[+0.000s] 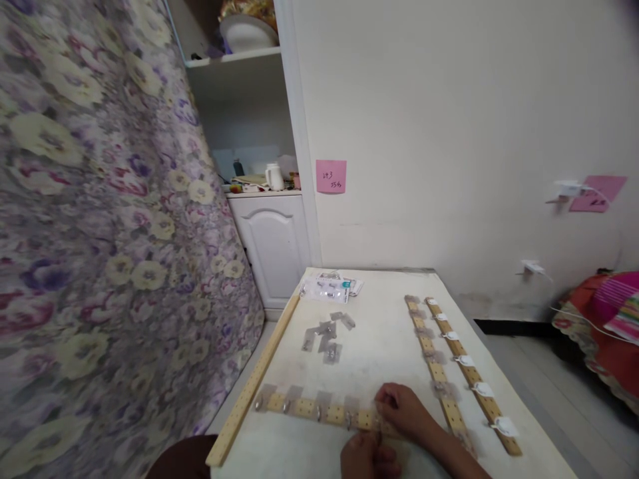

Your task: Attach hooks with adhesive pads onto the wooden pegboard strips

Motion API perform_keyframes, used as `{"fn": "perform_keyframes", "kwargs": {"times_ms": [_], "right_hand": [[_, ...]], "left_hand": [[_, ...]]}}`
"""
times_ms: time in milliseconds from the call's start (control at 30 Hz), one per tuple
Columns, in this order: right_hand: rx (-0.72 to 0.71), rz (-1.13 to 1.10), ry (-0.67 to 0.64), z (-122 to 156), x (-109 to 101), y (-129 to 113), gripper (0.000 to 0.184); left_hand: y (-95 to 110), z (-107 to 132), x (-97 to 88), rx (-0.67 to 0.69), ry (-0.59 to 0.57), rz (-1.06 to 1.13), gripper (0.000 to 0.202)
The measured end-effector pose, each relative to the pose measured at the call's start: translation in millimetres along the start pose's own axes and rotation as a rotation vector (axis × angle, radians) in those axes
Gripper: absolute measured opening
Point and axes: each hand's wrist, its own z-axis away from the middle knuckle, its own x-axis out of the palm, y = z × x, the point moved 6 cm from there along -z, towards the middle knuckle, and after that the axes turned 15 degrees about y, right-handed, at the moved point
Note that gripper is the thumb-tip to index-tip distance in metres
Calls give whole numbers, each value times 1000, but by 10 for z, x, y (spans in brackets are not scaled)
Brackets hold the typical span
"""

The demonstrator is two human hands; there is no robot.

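A light wooden strip with holes (307, 407) lies across the near part of the white table, with several small clear bags along it, each with a shiny ring-like piece at the strip's front edge. My right hand (407, 409) is closed in a pinch at the strip's right end, on what looks like the edge of another small clear bag (378, 411). Just below, my left hand (368, 456) has its fingers curled together against the strip's near edge; what they hold is hidden. Several loose clear bags (328, 332) lie in a pile farther back.
On the right are a wooden strip with clear bags (426, 346) and another with white tags (462, 352). A bare strip (254, 379) runs along the left edge. Packaging (327, 288) lies at the back left. A floral curtain (124, 233) hangs left; the wall (424, 166) stands behind.
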Motion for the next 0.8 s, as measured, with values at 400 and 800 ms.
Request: {"fn": "perform_keyframes", "kwargs": {"times_ms": [400, 800], "right_hand": [[-37, 34, 2, 11, -10, 8, 17], [-12, 57, -31, 76, -90, -64, 19]], "left_hand": [[29, 51, -4, -38, 13, -63, 25], [-63, -53, 29, -74, 45, -70, 21]]}}
